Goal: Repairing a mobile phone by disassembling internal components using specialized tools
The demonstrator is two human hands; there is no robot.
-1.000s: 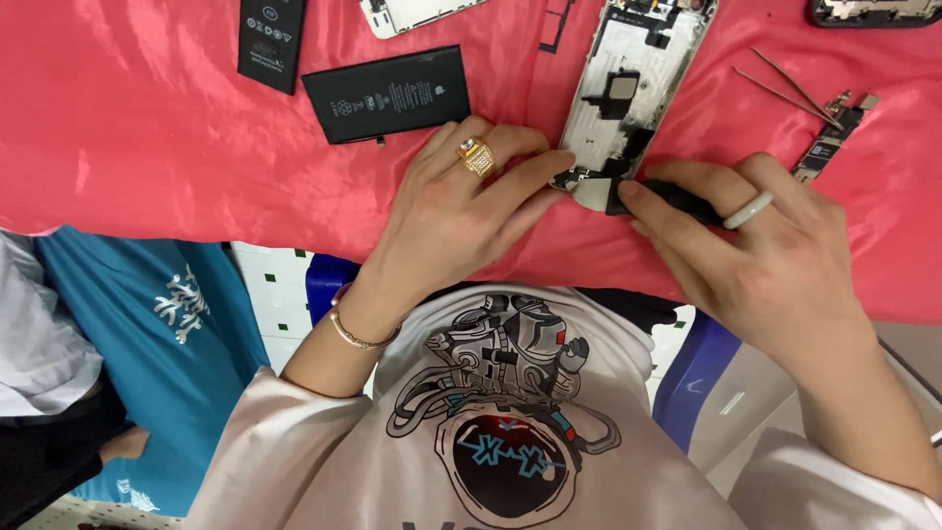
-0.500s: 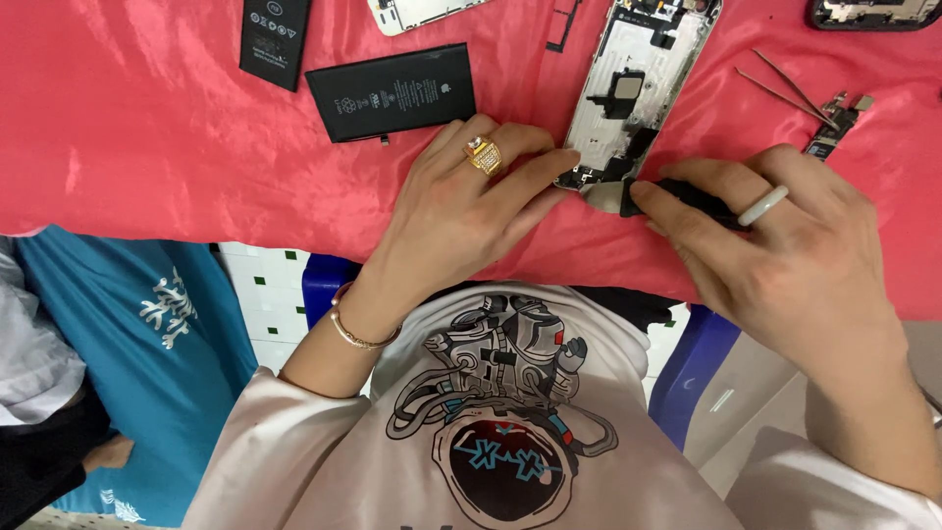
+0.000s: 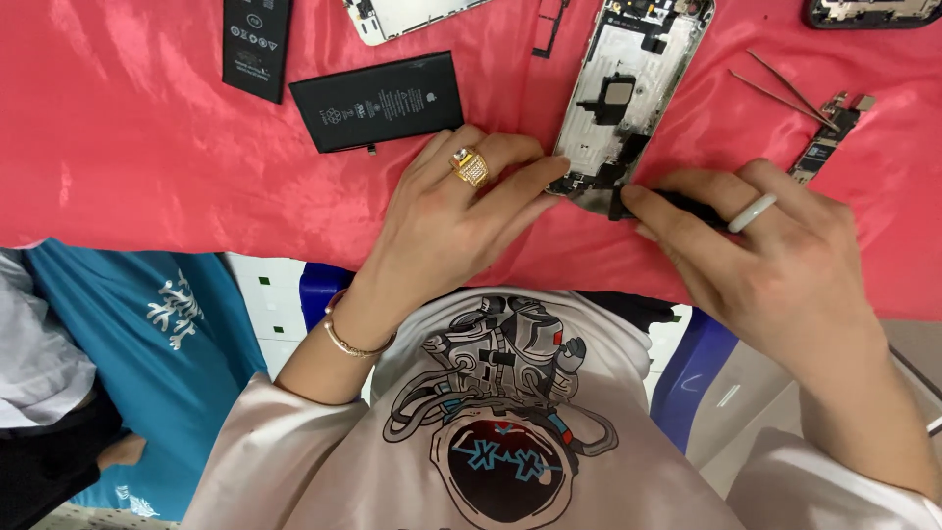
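A: Near edge of the red cloth (image 3: 147, 167), report hand states.

B: I see the left hand (image 3: 456, 221) resting flat, fingers extended, fingertips pressing the lower end of the opened phone housing (image 3: 628, 93). The right hand (image 3: 775, 265) is closed around a black tool (image 3: 667, 201), whose tip meets the housing's lower edge.

A: Farther back?

B: One black battery (image 3: 378, 100) lies just beyond the left hand, and a second battery (image 3: 257, 44) lies at the far edge. Tweezers (image 3: 785, 93) and a small circuit board (image 3: 829, 137) lie toward the far right corner.

Two black batteries (image 3: 378, 100) (image 3: 257, 44) lie flat on the red cloth (image 3: 128, 157), tweezers (image 3: 785, 90) and a small circuit board (image 3: 829, 132) (partly overlapping) at right.
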